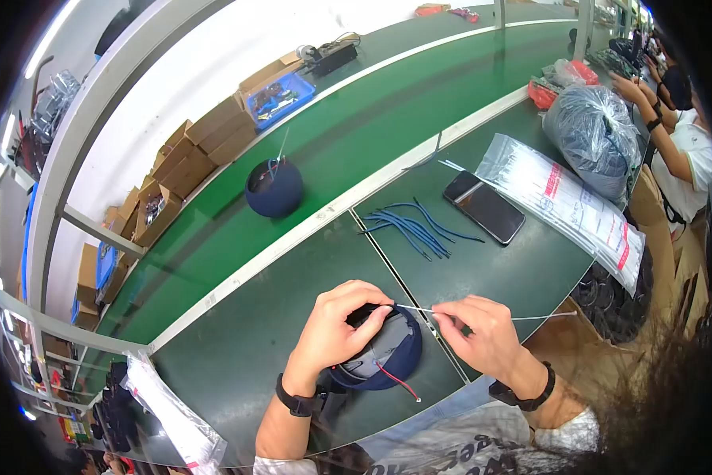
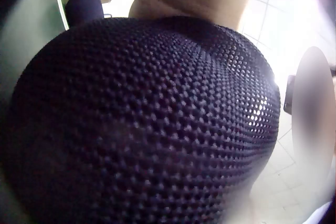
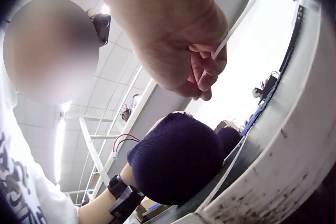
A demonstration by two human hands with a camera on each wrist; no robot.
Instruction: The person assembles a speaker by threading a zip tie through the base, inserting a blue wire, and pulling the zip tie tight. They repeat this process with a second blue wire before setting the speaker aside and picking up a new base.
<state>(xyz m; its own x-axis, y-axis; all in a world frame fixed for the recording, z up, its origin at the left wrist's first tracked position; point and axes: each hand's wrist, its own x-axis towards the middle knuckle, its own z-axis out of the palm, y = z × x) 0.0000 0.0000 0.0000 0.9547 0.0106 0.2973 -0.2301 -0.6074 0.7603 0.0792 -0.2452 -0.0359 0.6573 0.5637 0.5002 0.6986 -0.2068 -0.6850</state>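
Nearest to me, dark bands are circling both my wrists. My left hand [image 1: 336, 324] is reaching over the navy mesh shell [image 1: 403, 360], its fingers curling, thumb and forefinger clamping on the rim where one end of the white tie [image 1: 542, 318] is meeting it. I cannot tell whether those fingertips are gripping the tie as well. The shell is sitting low in front of me, its open side facing up and showing a grey inside; a red wire [image 1: 395, 376] is trailing from it over the rim, ending in a small white connector [image 1: 418, 399]. Whether the shell is touching the table below, I cannot tell.

My right hand [image 1: 483, 336] is hovering to the right of the shell, apart from it, thumb and forefinger pinching the tie. The tie is running taut between my two hands, its loose tail sticking out to the right past my knuckles.

Over to the left, a long clear packet [image 1: 170, 412] is lying by the edge of the dark green table [image 1: 237, 348]. Beyond my hands, a loose bunch of blue cords [image 1: 415, 229] is lying on the table, with a black phone [image 1: 484, 207] just beside it. Past the phone, a printed packet of white ties [image 1: 570, 206] is stretching across the right side, and a bulging clear bag [image 1: 593, 138] is resting behind it.

Farther off, a navy ball [image 1: 274, 188] is sitting on the long green surface [image 1: 356, 119], and cardboard boxes [image 1: 221, 127] and a blue tray [image 1: 281, 101] are lining its far side. At far right, another person [image 1: 685, 150] is holding both hands out.
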